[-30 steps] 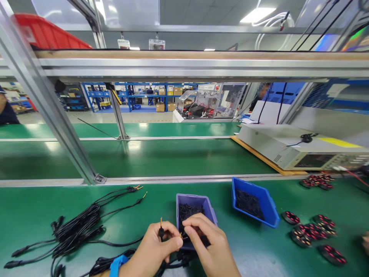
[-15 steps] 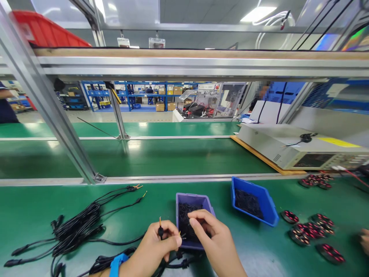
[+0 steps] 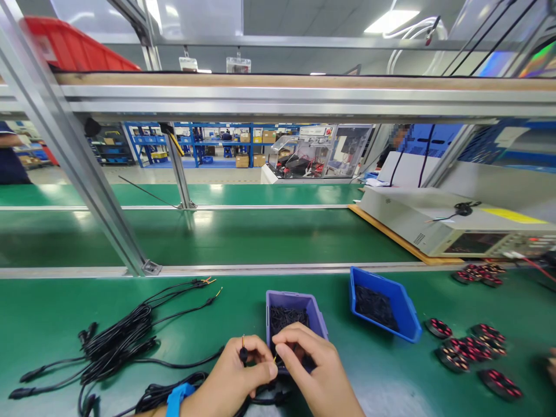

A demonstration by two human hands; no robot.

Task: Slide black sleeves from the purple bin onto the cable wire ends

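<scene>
My left hand (image 3: 241, 373), with a blue band (image 3: 178, 397) at the wrist, grips a black cable. The cable's thin coloured wires (image 3: 244, 341) stick up by the index finger, and a yellow wire end shows beyond the thumb. My right hand (image 3: 315, 365) is closed in a pinch right by that wire end; what its fingertips hold is too small to make out. Both hands are over the near side of a purple bin (image 3: 320, 321) that holds short black tube-like pieces (image 3: 289, 315). More black cable (image 3: 158, 399) lies under my left forearm.
Bundled black cables (image 3: 125, 336) lie on the green bench at left. A blue bin (image 3: 408, 315) of black pieces stands at right, near several round copper-wound parts (image 3: 463, 350). Behind are a grey instrument (image 3: 434, 214) and a metal post (image 3: 108, 214). Another person's hand (image 3: 551, 365) shows at the right edge.
My right hand has moved slightly left and down, bringing its fingertips to the wire end at my left thumb. My left hand keeps its grip on the cable.
</scene>
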